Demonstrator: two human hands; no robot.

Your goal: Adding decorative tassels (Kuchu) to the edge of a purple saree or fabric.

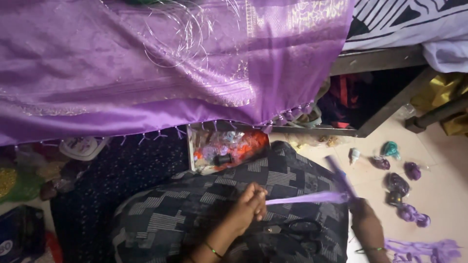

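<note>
A strip of purple thread [307, 198], soft and flat like a ribbon, was stretched taut between two hands above the person's lap. The left hand [251, 204] was closed in a fist around one end. The right hand [360, 214] gripped the other end, though blur hid its fingers. Black scissors [297, 231] lay on the lap, on black-and-grey patterned cloth [214, 195]. Above hung a shiny purple fabric [146, 73] with a tasselled edge. A box of colourful threads [226, 148] sat below it. Small purple thread bundles [407, 195] lay scattered on the pale tiled floor [438, 146]. The left edge was dim and cluttered.
</note>
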